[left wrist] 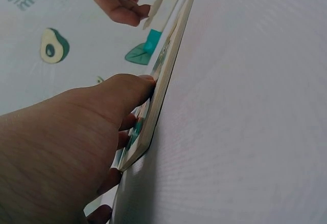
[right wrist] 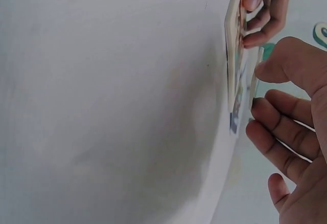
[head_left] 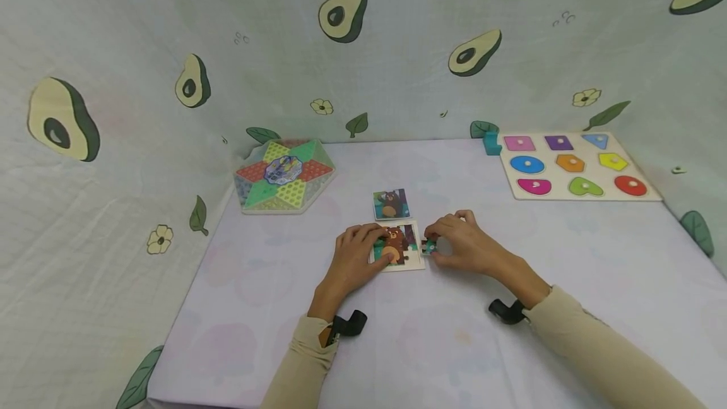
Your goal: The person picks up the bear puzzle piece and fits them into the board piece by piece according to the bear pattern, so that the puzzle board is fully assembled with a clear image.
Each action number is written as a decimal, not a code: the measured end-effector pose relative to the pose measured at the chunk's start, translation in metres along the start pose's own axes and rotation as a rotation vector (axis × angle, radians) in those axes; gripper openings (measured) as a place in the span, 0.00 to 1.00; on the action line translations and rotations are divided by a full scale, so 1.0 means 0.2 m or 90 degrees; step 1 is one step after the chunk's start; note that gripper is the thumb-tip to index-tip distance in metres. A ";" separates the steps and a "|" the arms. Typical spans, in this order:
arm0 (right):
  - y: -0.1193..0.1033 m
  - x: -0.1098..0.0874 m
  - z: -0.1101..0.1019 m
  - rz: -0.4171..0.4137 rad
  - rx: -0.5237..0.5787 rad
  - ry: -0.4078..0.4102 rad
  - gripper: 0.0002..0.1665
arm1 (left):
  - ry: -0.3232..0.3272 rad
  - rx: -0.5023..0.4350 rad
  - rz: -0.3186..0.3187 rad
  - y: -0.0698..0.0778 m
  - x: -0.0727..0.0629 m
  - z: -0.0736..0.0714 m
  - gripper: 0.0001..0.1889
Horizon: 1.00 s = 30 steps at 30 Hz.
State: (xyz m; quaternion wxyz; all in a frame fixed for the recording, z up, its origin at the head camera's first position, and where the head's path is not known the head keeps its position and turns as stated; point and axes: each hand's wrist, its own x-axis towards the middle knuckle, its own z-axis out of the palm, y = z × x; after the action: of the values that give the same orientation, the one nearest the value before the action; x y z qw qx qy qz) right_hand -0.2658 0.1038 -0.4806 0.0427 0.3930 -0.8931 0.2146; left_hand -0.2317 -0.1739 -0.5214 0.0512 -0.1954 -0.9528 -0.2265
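A small wooden bear puzzle board (head_left: 419, 264) lies on the table, with a brown bear picture in its frame. My left hand (head_left: 356, 256) grips its left side, thumb on the lower part and fingers towards the upper part. In the left wrist view the thumb of the left hand (left wrist: 76, 106) lies over the board's edge (left wrist: 166, 86). Just right of the board, my right hand (head_left: 462, 245) pinches a teal puzzle piece (head_left: 428, 247) between thumb and fingers. The right wrist view shows that thin piece (right wrist: 256, 75) edge-on in the right hand (right wrist: 301, 121), apart from the board.
Directly behind the board lies a square bear picture card (head_left: 392, 204). A star-patterned box (head_left: 284, 194) sits at the back left. Towards the back right are a shape puzzle board (head_left: 613, 192) with coloured pieces and a teal block (head_left: 491, 143). A printed cloth hangs behind the table.
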 end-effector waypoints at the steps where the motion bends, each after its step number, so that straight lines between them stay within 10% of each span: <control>1: 0.00 0.00 0.00 -0.004 -0.002 0.001 0.21 | -0.002 0.000 -0.001 0.00 0.00 0.00 0.27; 30: -0.07 0.07 0.12 -0.093 -0.015 0.011 0.19 | -0.018 0.011 -0.011 0.00 0.00 0.00 0.27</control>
State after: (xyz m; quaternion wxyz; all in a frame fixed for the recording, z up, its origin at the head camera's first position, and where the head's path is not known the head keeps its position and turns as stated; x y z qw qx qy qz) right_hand -0.2621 0.0759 -0.4944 0.0708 0.4546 -0.8642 0.2037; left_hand -0.2325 -0.1740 -0.5216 0.0374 -0.1895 -0.9572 -0.2156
